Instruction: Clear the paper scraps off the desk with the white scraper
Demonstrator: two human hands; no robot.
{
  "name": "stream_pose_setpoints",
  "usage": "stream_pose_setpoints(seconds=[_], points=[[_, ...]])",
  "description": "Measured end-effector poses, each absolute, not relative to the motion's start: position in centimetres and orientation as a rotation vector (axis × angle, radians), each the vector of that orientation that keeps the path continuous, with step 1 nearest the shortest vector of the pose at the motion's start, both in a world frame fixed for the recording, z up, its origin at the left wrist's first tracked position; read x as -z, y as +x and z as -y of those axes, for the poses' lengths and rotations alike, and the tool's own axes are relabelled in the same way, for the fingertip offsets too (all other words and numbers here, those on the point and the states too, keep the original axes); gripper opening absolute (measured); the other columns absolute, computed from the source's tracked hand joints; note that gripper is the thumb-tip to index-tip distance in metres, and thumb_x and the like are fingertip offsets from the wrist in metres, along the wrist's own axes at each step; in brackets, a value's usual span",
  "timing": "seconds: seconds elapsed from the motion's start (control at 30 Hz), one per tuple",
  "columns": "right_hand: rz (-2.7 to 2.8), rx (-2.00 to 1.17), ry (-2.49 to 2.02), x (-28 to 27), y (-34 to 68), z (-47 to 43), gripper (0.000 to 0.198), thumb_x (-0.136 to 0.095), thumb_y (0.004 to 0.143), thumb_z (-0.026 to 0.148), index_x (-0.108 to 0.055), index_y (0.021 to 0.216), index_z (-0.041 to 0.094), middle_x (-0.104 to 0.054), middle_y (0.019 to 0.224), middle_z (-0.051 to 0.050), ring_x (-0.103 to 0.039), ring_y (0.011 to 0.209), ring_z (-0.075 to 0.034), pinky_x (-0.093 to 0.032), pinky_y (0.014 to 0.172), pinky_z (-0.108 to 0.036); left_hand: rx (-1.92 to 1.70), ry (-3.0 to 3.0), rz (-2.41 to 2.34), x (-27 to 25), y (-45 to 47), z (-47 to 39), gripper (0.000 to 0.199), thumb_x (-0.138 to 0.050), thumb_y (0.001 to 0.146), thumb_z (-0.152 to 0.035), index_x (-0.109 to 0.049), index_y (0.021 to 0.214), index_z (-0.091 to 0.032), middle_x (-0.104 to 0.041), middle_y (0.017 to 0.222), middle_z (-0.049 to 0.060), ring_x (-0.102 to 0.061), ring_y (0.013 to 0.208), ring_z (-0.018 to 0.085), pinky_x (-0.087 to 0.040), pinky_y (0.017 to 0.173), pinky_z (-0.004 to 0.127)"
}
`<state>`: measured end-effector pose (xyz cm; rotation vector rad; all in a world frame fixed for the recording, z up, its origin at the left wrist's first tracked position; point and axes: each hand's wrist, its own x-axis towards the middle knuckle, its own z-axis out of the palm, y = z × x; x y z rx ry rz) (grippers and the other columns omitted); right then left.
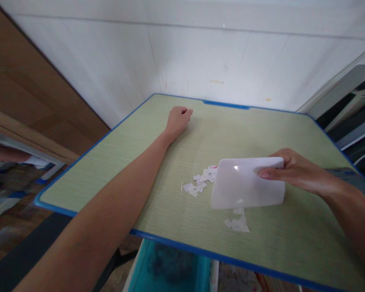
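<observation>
My right hand (284,168) grips a white plastic container (246,186) at its right end, thumb on the near side and the other fingers mostly hidden behind. The container is tipped on its side, low over the table. Small torn white paper scraps (197,186) lie just left of it, some close to its edge. A few more paper pieces (239,224) lie below its near edge. Farther back, my left hand (179,120) is closed in a fist on the tabletop, apart from the scraps; nothing shows in it.
The pale green table (134,129) has a blue rim and stands near a white wall (185,56). A dark flat item (340,175) lies by my right forearm. Below the front edge is a turquoise bin (170,267). Brown cardboard (39,89) stands at left.
</observation>
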<state>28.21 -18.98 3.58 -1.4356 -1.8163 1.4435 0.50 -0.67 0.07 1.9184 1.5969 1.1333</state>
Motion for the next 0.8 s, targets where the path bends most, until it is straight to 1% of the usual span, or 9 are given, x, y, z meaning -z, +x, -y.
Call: stream_pose_setpoints(seconds=[0.1,0.17,0.27,0.33,0.53,0.67,0.8], points=[[1.850,-1.542,-1.352,-3.9,27.7,19.3,0.034,-0.079,0.069,0.046,-0.071,0.063,0.013,-0.045,0.054,0.003,-0.036,0.050,-0.008,-0.023,0.041,-0.020,-1.141,1.918,-1.598,0.0,0.5,0.6,0.032,-0.047,0.084,-0.029,-0.043,0.053,-0.021,-0.038,0.052,-0.001,-0.039,0.061,0.012,-0.031,0.064,0.029],[1.860,-1.629,-1.323,-4.2,27.7,19.5,0.033,-0.079,0.070,0.045,-0.070,0.062,0.014,-0.044,0.053,0.003,-0.035,0.049,-0.008,-0.023,0.041,-0.020,-1.142,1.913,-1.600,0.0,0.5,0.6,0.032,-0.047,0.084,-0.029,-0.043,0.053,-0.021,-0.037,0.052,-0.002,-0.038,0.061,0.012,-0.030,0.063,0.030],[1.918,-1.736,-1.362,-4.6,28.2,19.7,0.036,-0.078,0.070,0.045,-0.063,0.055,0.016,-0.034,0.050,0.006,-0.029,0.046,-0.007,-0.019,0.040,-0.021,-1.139,1.905,-1.606,0.2,0.5,0.4,0.031,-0.047,0.083,-0.029,-0.044,0.053,-0.021,-0.037,0.052,-0.001,-0.039,0.061,0.013,-0.031,0.064,0.030],[1.980,-1.788,-1.417,-4.8,28.7,19.7,0.039,-0.078,0.070,0.047,-0.061,0.053,0.016,-0.032,0.051,0.006,-0.028,0.047,-0.007,-0.019,0.041,-0.021,-1.138,1.909,-1.602,0.2,0.4,0.4,0.032,-0.046,0.083,-0.030,-0.043,0.053,-0.021,-0.037,0.052,-0.001,-0.039,0.062,0.013,-0.031,0.064,0.030],[2.149,-1.834,-1.503,-4.8,30.4,19.5,0.045,-0.077,0.070,0.053,-0.060,0.053,0.015,-0.033,0.053,0.005,-0.032,0.051,-0.008,-0.019,0.044,-0.023,-1.152,1.920,-1.583,0.1,0.5,0.5,0.033,-0.047,0.084,-0.029,-0.042,0.052,-0.021,-0.038,0.052,-0.001,-0.039,0.062,0.013,-0.031,0.065,0.030],[2.169,-1.917,-1.518,-4.9,31.1,19.4,0.048,-0.077,0.068,0.058,-0.059,0.052,0.016,-0.034,0.051,0.005,-0.031,0.049,-0.008,-0.018,0.042,-0.023,-1.142,1.908,-1.591,0.0,0.5,0.6,0.032,-0.047,0.083,-0.028,-0.043,0.053,-0.021,-0.038,0.052,-0.001,-0.039,0.062,0.013,-0.032,0.065,0.030],[2.199,-1.966,-1.545,-5.2,31.6,19.5,0.050,-0.077,0.066,0.059,-0.056,0.049,0.017,-0.033,0.049,0.006,-0.030,0.047,-0.007,-0.016,0.040,-0.023,-1.141,1.913,-1.589,-0.1,0.5,0.6,0.032,-0.046,0.083,-0.028,-0.043,0.053,-0.021,-0.038,0.052,-0.001,-0.038,0.061,0.013,-0.030,0.063,0.029]])
